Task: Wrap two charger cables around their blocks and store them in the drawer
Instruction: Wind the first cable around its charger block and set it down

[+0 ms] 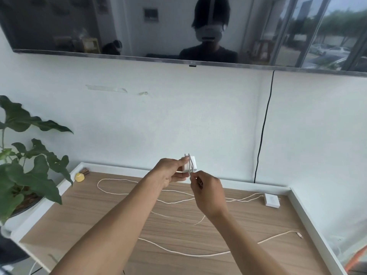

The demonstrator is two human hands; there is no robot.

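- Table [99,205]: pale wood-grain top with a raised white rim.
- Loose cables [178,253]: cream cord in slack curves across the top. One plug end lies toward the right edge.
- Left hand [168,171]: forearm stretched forward, thumb and fingers gripping the held block.
- Right hand [208,191]: fingers curled, pinching the cord just under that block.
- Second block [272,201]: flat, white, near the far right corner; cord leaves its left side.
- Held block [193,165]: white, boxy, raised above the middle of the far edge. I see cord turns running vertically around it.

White block [194,164] aloft, cable [191,165] round it — second block [272,200] flat.
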